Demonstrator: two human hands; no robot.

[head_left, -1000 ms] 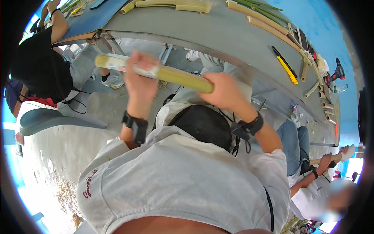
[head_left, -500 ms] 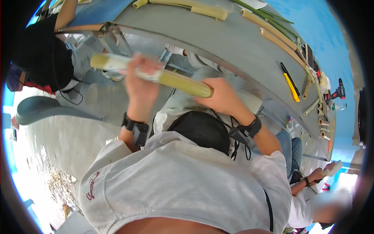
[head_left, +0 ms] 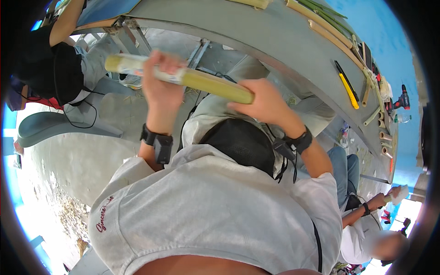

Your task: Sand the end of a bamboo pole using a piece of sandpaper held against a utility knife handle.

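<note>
The head camera shows a pale yellow-green tube (head_left: 214, 86) held aloft above the lap, apart from the near edge of the grey tabletop (head_left: 279, 41), its left end pointing farther from the body than its right. The left hand (head_left: 159, 82) is closed round a white sheet with some coloured print (head_left: 131, 65) that wraps the tube's left part; hand and sheet are blurred, and the tube's tip pokes out beyond the sheet. The right hand (head_left: 265, 101) grips the tube's right end, its fingers curled over it. Each wrist bears a black band with a small box. A black pouch (head_left: 240, 142) sits at the waist. On the tabletop, a yellow cutter (head_left: 349, 91) lies toward the right-hand part of the near edge, a slim black piece alongside it. Toward the far edge run long split strips (head_left: 337, 45) and, beyond them, green stalks (head_left: 321, 9). Short tube pieces (head_left: 386, 136) lie along the far edge near the tabletop's right end, with a red-and-black drill (head_left: 403, 99) and a clear bottle (head_left: 403, 118) close by. At left sits a person in black (head_left: 48, 68) beside a grey chair (head_left: 41, 126); at lower right, a co-worker's hand (head_left: 376, 200) is near a whitish piece whose kind I cannot tell.
</note>
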